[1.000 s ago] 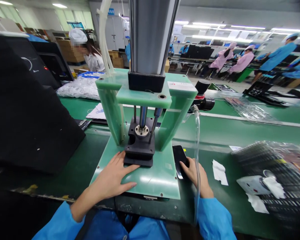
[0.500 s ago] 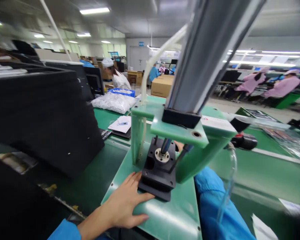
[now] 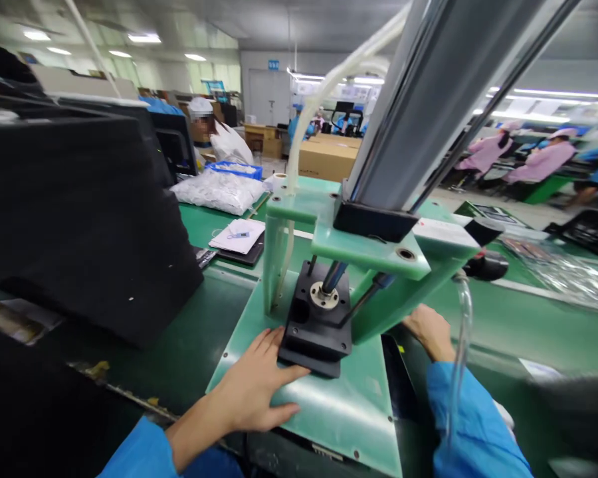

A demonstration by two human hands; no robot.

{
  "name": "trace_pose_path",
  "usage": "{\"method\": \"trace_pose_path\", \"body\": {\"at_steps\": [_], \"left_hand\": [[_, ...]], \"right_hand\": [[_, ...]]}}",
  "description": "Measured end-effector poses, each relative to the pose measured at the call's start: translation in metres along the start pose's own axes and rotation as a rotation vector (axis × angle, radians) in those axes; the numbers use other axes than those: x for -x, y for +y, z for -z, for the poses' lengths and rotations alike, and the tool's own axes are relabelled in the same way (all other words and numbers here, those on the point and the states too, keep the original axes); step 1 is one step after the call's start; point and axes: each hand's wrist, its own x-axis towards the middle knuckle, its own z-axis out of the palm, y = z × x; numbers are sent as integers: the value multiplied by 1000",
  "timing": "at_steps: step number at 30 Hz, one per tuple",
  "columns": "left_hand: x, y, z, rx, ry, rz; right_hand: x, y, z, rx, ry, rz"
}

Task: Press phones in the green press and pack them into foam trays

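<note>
A pneumatic press with a green frame [image 3: 299, 199] stands in front of me, its grey cylinder [image 3: 403, 126] rising out of the top of the view. Beneath it, a black pressing block [image 3: 319, 322] is down on a black plate [image 3: 309, 362] lying on the green base [image 3: 329, 411]. My left hand [image 3: 259, 382] lies on the base with fingers spread, its fingertips and thumb side touching the left and front edges of the black plate. My right hand [image 3: 428, 328] is on the press's right side, outside the frame; its fingers are largely hidden.
Stacked black trays [image 3: 90, 226] rise at the left. Behind the press are a bag of white parts [image 3: 219, 189], papers [image 3: 238, 236] and a cardboard box [image 3: 326, 159]. A clear air hose [image 3: 462, 332] hangs before my right sleeve. Several people sit farther back.
My right hand has come out from behind the press to its right side. My left hand stays beside the black plate. The view has shifted slightly.
</note>
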Motion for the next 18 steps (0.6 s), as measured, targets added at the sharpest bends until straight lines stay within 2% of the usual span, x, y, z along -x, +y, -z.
{"method": "trace_pose_path", "body": {"at_steps": [2,4,7,11,14,16,18], "left_hand": [[-1,0,0,-14,6,-8],[-1,-1,0,-32,13,-24],[-1,-3,-2,-59,30,-51],[0,-4,-5,-83,46,-54],[0,-7,-7,-92,58,-55],[0,-9,-8,-106,74,-80],[1,-12,-10,-124,103,-116]], "right_hand": [[35,36,16,246,-34,-66],[75,61,28,369,-35,-129],[124,75,39,405,7,-166],[154,68,39,219,186,-176],[159,55,29,28,276,-92],[163,40,16,30,240,15],[169,20,0,150,133,100]]}}
